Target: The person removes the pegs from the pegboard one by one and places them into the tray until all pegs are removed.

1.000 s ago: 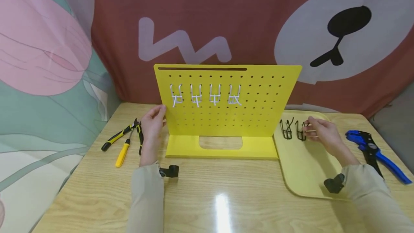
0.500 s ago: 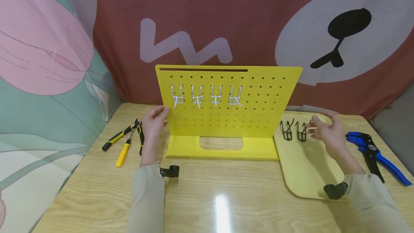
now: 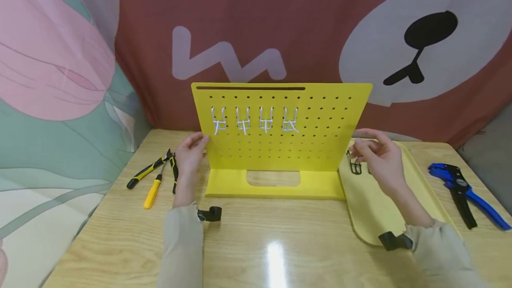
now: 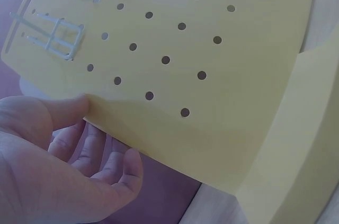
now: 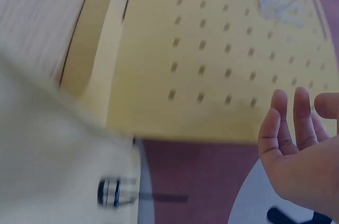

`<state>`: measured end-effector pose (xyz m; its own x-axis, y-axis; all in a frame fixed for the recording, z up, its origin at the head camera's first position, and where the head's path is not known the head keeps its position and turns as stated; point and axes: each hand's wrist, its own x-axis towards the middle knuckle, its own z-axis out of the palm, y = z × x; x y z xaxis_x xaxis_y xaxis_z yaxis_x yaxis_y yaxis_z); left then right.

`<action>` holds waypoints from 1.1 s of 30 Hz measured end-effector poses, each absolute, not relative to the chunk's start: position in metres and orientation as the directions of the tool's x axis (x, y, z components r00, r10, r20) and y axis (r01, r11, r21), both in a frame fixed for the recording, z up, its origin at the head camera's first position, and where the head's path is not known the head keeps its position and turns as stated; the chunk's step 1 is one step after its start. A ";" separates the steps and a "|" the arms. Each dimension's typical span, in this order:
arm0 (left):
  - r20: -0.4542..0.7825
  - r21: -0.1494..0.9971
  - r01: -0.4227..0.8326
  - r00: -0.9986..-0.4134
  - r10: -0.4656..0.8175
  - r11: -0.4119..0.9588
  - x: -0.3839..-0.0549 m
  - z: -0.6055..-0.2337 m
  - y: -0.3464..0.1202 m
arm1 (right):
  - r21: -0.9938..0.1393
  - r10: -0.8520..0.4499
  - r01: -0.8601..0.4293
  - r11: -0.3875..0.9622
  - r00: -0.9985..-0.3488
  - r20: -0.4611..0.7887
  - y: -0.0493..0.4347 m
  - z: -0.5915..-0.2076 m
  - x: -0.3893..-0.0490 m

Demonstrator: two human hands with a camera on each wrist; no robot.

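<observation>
A yellow pegboard stands upright on its base, with several white wire hooks in its upper left part. My left hand grips the board's left edge; in the left wrist view the thumb lies on the front face, with the other fingers curled at the edge. My right hand is raised over the tray beside the board's right edge. Nothing is between its loosely bent fingers in the right wrist view. A black wire hook lies at its fingertips in the head view; another is mostly hidden behind the hand.
The pale yellow tray sits on the wooden table right of the pegboard. Blue-and-black wire strippers lie beyond it. On the left are yellow-and-black pliers and a screwdriver with a yellow handle. Printed cloth hangs behind.
My right hand has moved from the right-hand black hook left toward the board's right edge, now covering most of that hook. My left hand keeps its grip on the pegboard.
</observation>
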<state>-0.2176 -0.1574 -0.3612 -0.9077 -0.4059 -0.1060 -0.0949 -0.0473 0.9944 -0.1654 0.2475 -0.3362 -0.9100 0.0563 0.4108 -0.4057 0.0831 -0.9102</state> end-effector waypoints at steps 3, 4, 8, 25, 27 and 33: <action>-0.111 0.994 -0.102 -0.908 -0.403 -0.044 -0.217 -0.362 -0.157 | -0.895 0.048 -0.438 0.082 -0.896 0.442 0.233 -0.335 -0.159; -0.112 0.994 -0.101 -0.908 -0.403 -0.047 -0.217 -0.362 -0.157 | -0.890 0.047 -0.448 0.083 -0.890 0.453 0.228 -0.335 -0.158; -0.114 0.993 -0.097 -0.906 -0.408 -0.061 -0.217 -0.363 -0.158 | -0.884 0.024 -0.463 0.062 -0.885 0.466 0.211 -0.335 -0.156; -0.108 0.994 -0.095 -0.906 -0.410 -0.052 -0.216 -0.362 -0.159 | -0.902 -0.034 -0.425 0.072 -0.905 0.424 0.148 -0.329 -0.175; -0.110 0.994 -0.096 -0.905 -0.410 -0.053 -0.216 -0.362 -0.159 | -0.910 -0.026 -0.413 0.032 -0.910 0.413 0.145 -0.327 -0.178; -0.116 0.993 -0.098 -0.905 -0.410 -0.064 -0.217 -0.361 -0.157 | -0.923 -0.074 -0.383 0.039 -0.922 0.380 0.138 -0.325 -0.184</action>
<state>-0.2166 -0.1571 -0.3612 -0.9049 -0.4095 -0.1159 -0.0981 -0.0642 0.9931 -0.1836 0.1376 -0.3248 -0.9221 -0.0744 0.3798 -0.3832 0.0386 -0.9228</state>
